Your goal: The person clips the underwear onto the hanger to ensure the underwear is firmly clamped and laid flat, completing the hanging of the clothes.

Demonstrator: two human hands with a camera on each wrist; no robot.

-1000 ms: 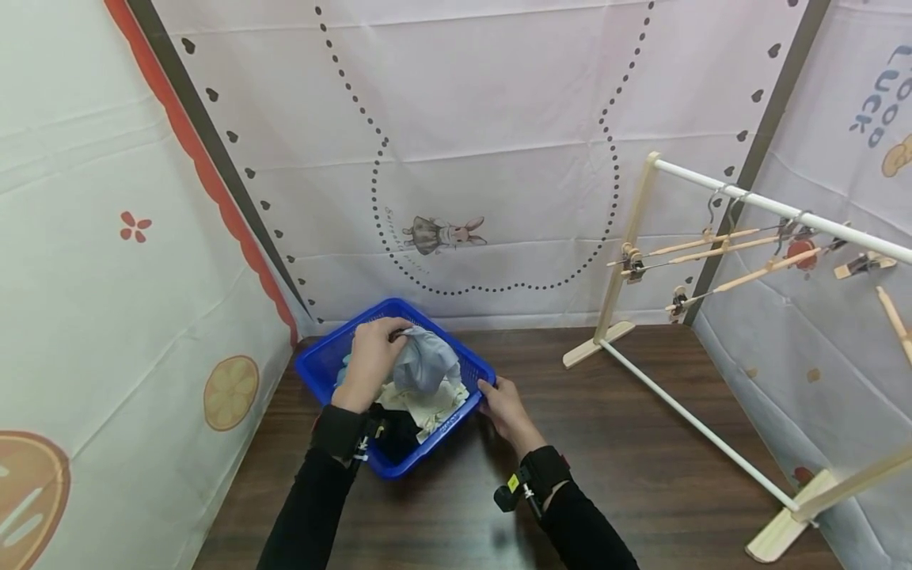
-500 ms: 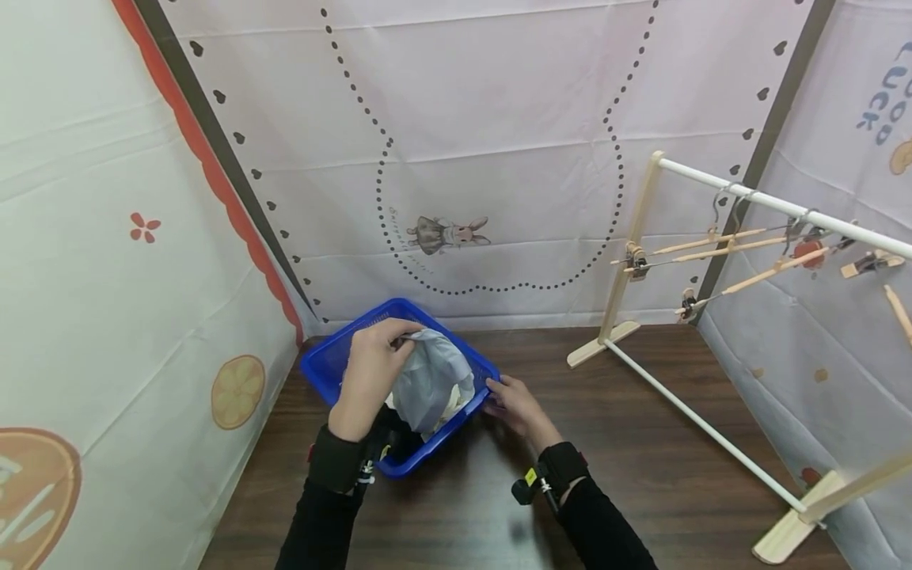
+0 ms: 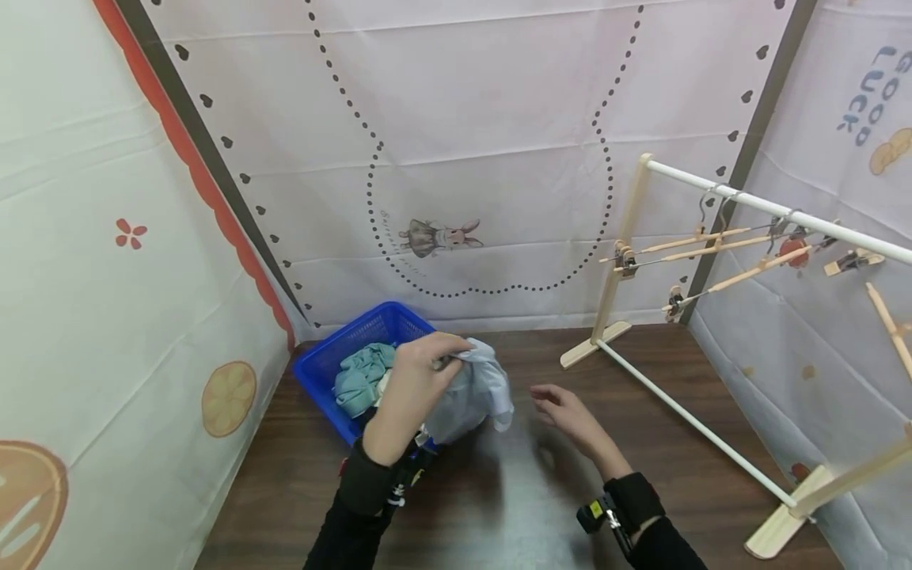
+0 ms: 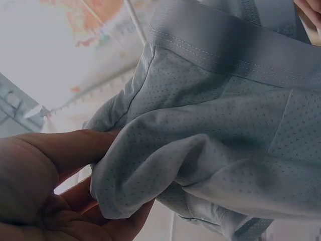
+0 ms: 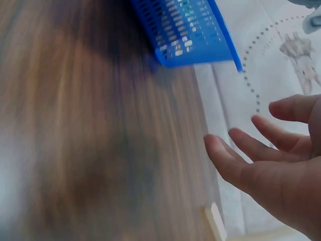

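My left hand (image 3: 413,388) pinches pale grey-blue underpants (image 3: 473,393) and holds them up over the right side of the blue basket (image 3: 321,380). In the left wrist view, the thumb and fingers grip an edge of the thin, dotted-mesh underpants (image 4: 200,115), whose wide waistband runs across the top. A teal cloth (image 3: 362,380) lies crumpled in the basket, with a bit of cream cloth beside it. My right hand (image 3: 570,416) hovers to the right of the underpants, fingers loosely spread and holding nothing. The right wrist view shows the same hand (image 5: 271,150) apart from the basket.
A wooden rack (image 3: 613,285) with a white rail (image 3: 777,210) stands on the right. Several clip hangers (image 3: 720,244) hang from it. Printed cloth walls (image 3: 484,158) enclose the dark wooden table (image 3: 541,514) at the back and sides.
My left hand has lifted the underpants and moved right, out over the basket's right side, uncovering the teal cloth. My right hand has let go of the basket's rim and moved right.
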